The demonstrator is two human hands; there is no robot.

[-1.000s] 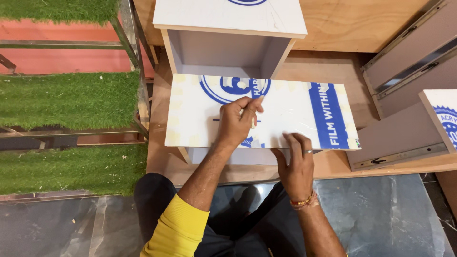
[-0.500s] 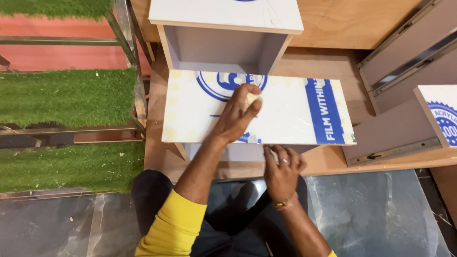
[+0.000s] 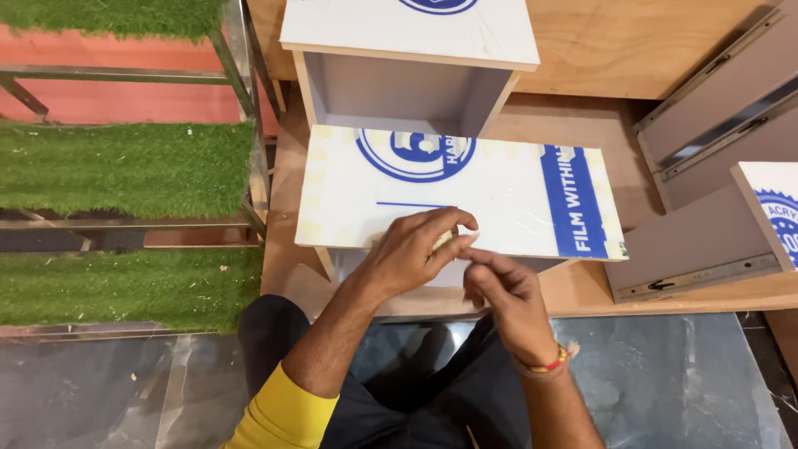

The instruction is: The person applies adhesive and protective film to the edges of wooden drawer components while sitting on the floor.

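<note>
The white panel [image 3: 499,195], still wrapped in its protective film with a blue round mark and a blue stripe, lies flat across an open box [image 3: 407,79] frame on the wooden surface [image 3: 598,125], its near long edge toward the person. Both hands meet at that near edge, about mid-length. The left hand [image 3: 411,249] is curled, thumb and forefinger pinched on something small and pale at the panel's edge; whether that is a lifted bit of film or a small separate piece cannot be told. The right hand [image 3: 499,287] is just beside it, fingers bent and fingertips touching the same spot, so it pinches or steadies rather than lies open.

To do this well, the work at the edge wants a fine fingertip grip, not a full-hand one. One hand should press the panel down so it does not slide on the frame, since it only rests there and overhangs toward the right. Any pull is best kept low and along the face, not straight up, to avoid tilting the panel off its support.

A thin blue line [image 3: 411,204] is drawn on the film just beyond the left hand. Grey boards with metal slides [image 3: 715,274] lie at the right edge of the surface, well apart from the hands. Green turf shelves [image 3: 125,166] stand to the left.
</note>
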